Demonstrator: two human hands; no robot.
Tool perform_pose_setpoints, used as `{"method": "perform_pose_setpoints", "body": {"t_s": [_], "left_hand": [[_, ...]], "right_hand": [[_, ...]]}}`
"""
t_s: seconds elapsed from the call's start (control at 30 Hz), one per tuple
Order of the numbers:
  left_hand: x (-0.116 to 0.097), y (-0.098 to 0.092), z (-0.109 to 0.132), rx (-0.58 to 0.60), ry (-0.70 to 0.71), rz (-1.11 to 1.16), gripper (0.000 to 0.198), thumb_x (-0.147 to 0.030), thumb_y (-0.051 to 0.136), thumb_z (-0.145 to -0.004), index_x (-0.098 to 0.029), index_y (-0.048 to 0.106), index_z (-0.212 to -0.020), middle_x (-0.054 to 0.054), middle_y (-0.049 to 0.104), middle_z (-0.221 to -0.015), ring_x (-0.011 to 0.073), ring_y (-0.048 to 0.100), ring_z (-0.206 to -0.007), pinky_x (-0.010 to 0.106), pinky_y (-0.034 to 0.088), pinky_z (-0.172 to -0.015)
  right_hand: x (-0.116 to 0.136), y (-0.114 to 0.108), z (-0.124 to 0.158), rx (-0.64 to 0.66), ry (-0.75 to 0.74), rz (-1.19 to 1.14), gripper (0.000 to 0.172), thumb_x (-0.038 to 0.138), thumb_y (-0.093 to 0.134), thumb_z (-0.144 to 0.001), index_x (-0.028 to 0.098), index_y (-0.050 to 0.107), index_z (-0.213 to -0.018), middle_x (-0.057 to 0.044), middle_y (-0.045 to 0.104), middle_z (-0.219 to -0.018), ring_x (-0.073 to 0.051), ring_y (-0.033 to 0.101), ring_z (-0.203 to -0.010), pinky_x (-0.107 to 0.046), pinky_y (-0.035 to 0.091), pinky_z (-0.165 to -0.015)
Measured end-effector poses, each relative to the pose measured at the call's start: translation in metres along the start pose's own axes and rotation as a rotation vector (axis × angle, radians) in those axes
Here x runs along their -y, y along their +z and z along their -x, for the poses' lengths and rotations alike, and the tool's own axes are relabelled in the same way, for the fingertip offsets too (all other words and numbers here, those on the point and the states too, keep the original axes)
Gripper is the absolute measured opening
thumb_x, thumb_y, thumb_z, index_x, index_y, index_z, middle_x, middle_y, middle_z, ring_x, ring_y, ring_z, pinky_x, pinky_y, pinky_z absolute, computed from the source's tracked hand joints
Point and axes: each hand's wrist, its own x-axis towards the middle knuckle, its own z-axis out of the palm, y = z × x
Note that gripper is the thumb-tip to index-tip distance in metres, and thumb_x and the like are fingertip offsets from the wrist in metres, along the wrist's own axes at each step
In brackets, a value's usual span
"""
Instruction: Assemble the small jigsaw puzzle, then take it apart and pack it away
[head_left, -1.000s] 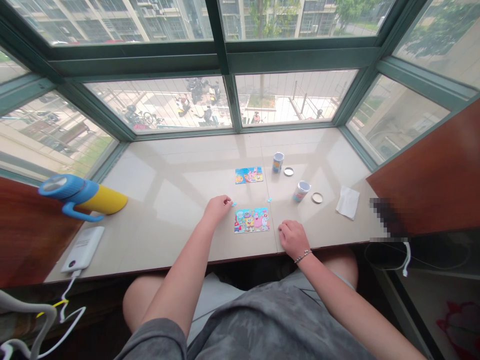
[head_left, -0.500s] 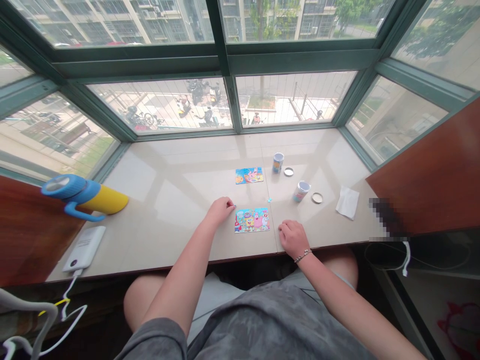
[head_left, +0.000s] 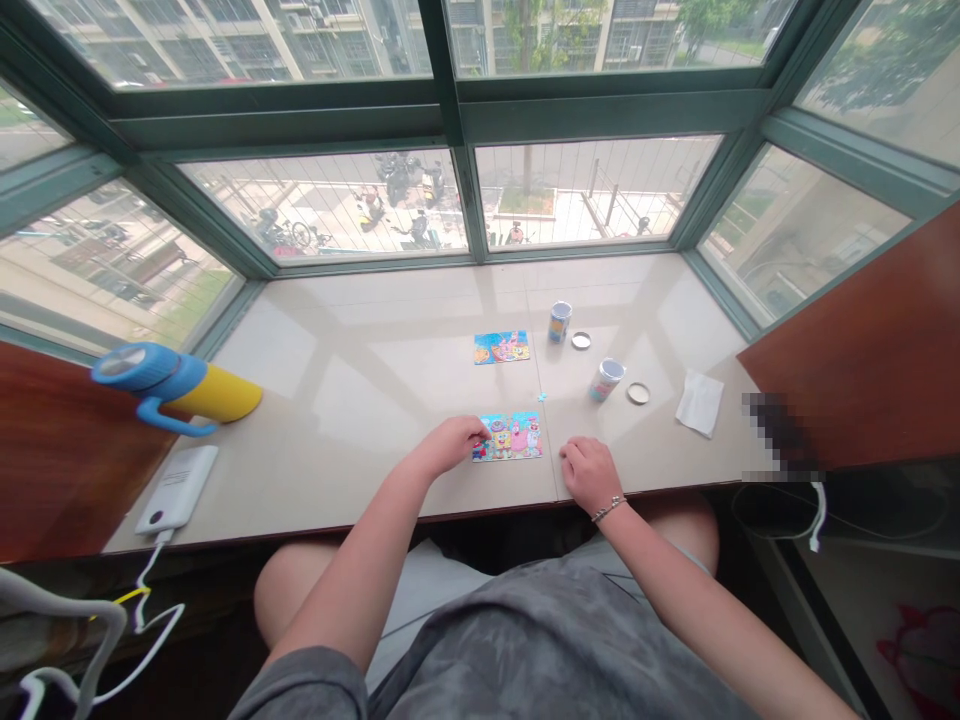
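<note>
My left hand (head_left: 454,443) reaches over the left end of a colourful cartoon jigsaw puzzle (head_left: 517,440), its thumb and fingers pinched together. Whatever may be between those fingertips is hidden. Resting on the table just right of that puzzle is my right hand (head_left: 591,470), fingers curled in and nothing seen in them. A small light-blue puzzle piece (head_left: 541,397) lies apart, above the puzzle's right end. Farther back is a second cartoon puzzle (head_left: 502,347), touched by neither hand.
Two small printed cans (head_left: 560,322) stand at the right, with ring-like lids (head_left: 638,394) beside them. A white tissue (head_left: 700,404) lies farther right. At the left are a yellow and blue bottle (head_left: 225,392) and a cabled white power bank (head_left: 178,490). Windows border the table (head_left: 337,350).
My left hand has moved right, from beside the near puzzle to over its left end. My right hand has stayed in place. The view has shifted slightly.
</note>
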Motion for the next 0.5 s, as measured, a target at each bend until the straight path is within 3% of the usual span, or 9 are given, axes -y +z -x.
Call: {"method": "perform_pose_setpoints", "body": {"t_s": [0.27,0.5], "left_hand": [[-0.004,0.016,-0.012,0.018,0.039,-0.115,0.030,-0.019,0.051,-0.093,-0.027,0.079,-0.102,0.005,0.076,-0.105,0.0215,0.069,-0.099,0.031,0.052,-0.091],[-0.006,0.017,-0.014,0.039,0.035,-0.200,0.030,-0.018,0.050,-0.094,-0.026,0.079,-0.100,0.007,0.074,-0.100,0.0221,0.068,-0.093,0.030,0.052,-0.084]], "right_hand": [[0.000,0.000,0.000,0.011,0.004,0.001,0.017,0.011,0.055,-0.090,0.024,0.066,-0.092,-0.008,0.064,-0.103,-0.024,0.052,-0.094,-0.037,0.036,-0.087],[0.000,-0.001,0.000,0.015,0.002,-0.020,0.018,0.011,0.053,-0.091,0.023,0.066,-0.093,-0.008,0.065,-0.102,-0.024,0.053,-0.095,-0.038,0.037,-0.088]]}}
